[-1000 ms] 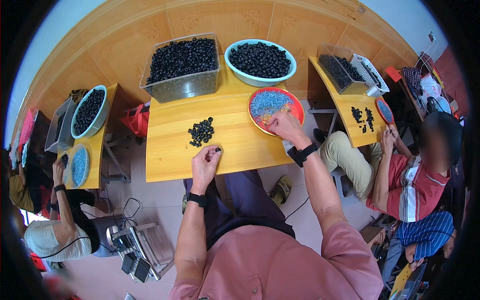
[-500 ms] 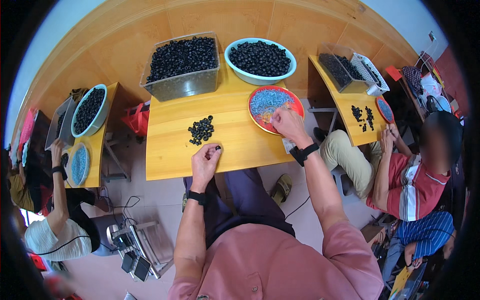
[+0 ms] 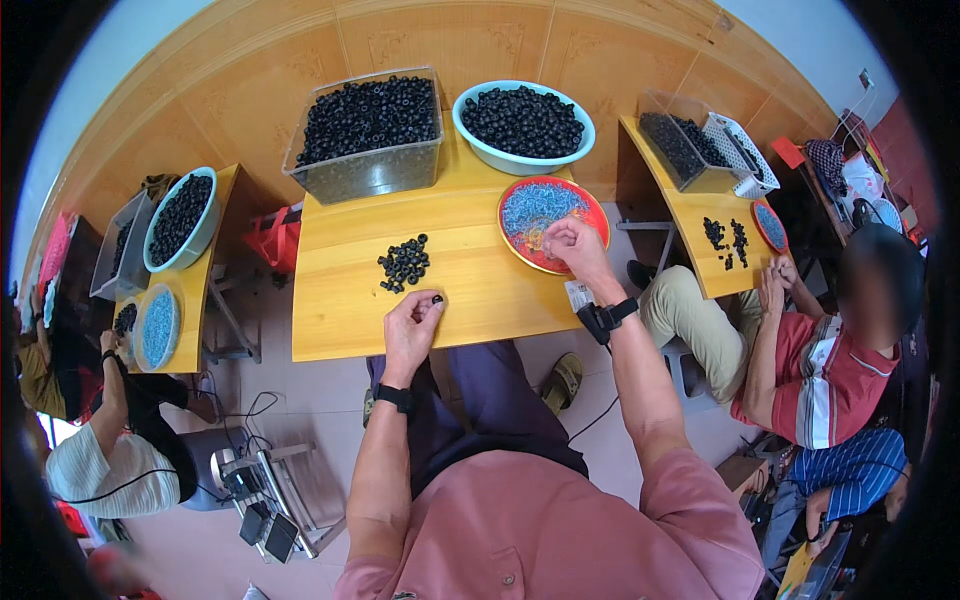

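My left hand [image 3: 408, 335] rests at the table's near edge, thumb and fingers closed on a small black ring-shaped part [image 3: 437, 298]. Just beyond it lies a loose pile of the same black parts [image 3: 404, 263]. To the right, my right hand [image 3: 578, 250] is over the near side of a red plate [image 3: 602, 222]. Its fingers are pinched together, and whatever they hold is too small to make out. Many tiny blue, clear-looking pieces [image 3: 540, 205] cover the plate's middle.
At the table's far side stand a clear plastic bin [image 3: 365, 178] and a light-blue basin [image 3: 520, 158], both full of black parts. Co-workers sit at side tables on the left [image 3: 190, 330] and right [image 3: 690, 235]. A metal stand [image 3: 275, 490] and cables are on the floor at left.
My right hand stays over the plate, its fingers shifting slightly into a longer pinch. My left hand keeps its hold. The left co-worker's hand has come down from the bin toward the near table edge.
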`<action>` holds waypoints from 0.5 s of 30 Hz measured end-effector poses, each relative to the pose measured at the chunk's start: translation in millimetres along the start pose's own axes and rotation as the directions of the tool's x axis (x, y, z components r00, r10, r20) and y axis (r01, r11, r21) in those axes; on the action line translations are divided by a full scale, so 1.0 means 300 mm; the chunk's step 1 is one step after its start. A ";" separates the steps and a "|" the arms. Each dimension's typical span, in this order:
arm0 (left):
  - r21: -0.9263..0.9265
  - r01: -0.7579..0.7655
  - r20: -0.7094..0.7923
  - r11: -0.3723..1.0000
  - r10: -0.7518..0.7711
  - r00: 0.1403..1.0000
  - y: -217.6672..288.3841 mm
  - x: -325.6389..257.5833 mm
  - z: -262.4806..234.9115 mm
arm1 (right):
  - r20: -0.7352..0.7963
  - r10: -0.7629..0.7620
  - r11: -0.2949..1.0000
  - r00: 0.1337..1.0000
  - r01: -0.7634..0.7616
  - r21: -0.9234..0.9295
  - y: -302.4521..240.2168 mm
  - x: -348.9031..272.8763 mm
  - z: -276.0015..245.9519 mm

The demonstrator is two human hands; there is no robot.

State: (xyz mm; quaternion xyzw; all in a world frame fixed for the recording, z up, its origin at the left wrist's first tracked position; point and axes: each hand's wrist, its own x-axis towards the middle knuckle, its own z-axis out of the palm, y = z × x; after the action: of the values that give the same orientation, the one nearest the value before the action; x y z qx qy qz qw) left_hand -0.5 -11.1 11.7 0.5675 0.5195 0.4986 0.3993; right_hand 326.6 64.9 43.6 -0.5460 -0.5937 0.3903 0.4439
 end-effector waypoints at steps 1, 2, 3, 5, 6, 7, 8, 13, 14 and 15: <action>-0.010 0.001 -0.003 1.000 -0.001 1.000 -0.001 0.000 0.000 | 0.009 0.018 0.995 1.000 -0.019 0.102 -0.011 -0.002 0.005; -0.020 0.001 -0.006 1.000 -0.001 1.000 -0.001 -0.001 0.001 | 0.019 0.035 0.978 0.999 -0.039 0.204 -0.022 -0.004 0.008; -0.020 0.002 -0.005 1.000 -0.002 1.000 -0.001 -0.002 0.002 | 0.020 0.036 0.978 0.999 -0.040 0.204 -0.031 -0.011 0.012; 0.028 -0.057 -0.021 0.998 0.057 0.998 -0.011 -0.009 -0.003 | 0.049 0.035 0.946 0.998 -0.049 0.321 -0.091 -0.036 0.042; 0.032 -0.053 -0.027 0.998 0.054 0.998 -0.017 -0.011 -0.006 | 0.056 0.035 0.945 0.998 -0.052 0.324 -0.116 -0.047 0.056; 0.052 -0.042 -0.017 0.998 0.043 0.999 -0.021 -0.010 -0.007 | 0.107 0.049 0.938 0.993 -0.083 0.338 -0.136 -0.059 0.067; 0.072 -0.029 -0.009 0.997 0.030 1.000 -0.026 -0.010 -0.010 | 0.161 0.062 0.929 0.985 -0.116 0.351 -0.144 -0.069 0.083; 0.064 -0.071 -0.048 0.995 0.074 0.996 -0.046 -0.001 0.001 | 0.283 -0.011 0.957 0.959 -0.072 0.281 -0.152 -0.112 0.215; 0.097 -0.087 -0.064 0.992 0.093 0.994 -0.038 0.000 0.009 | 0.299 -0.015 0.972 0.954 -0.057 0.230 -0.158 -0.119 0.240; 0.129 -0.102 -0.078 0.986 0.112 0.991 -0.029 0.001 0.014 | 0.309 -0.014 0.970 0.951 -0.062 0.235 -0.150 -0.120 0.268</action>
State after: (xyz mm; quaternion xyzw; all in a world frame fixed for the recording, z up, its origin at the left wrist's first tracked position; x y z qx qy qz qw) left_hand 1.9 -9.4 2.5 0.5968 0.5350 0.5095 0.3131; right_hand 236.7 26.4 58.3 -0.4273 -0.5973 0.5454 0.4040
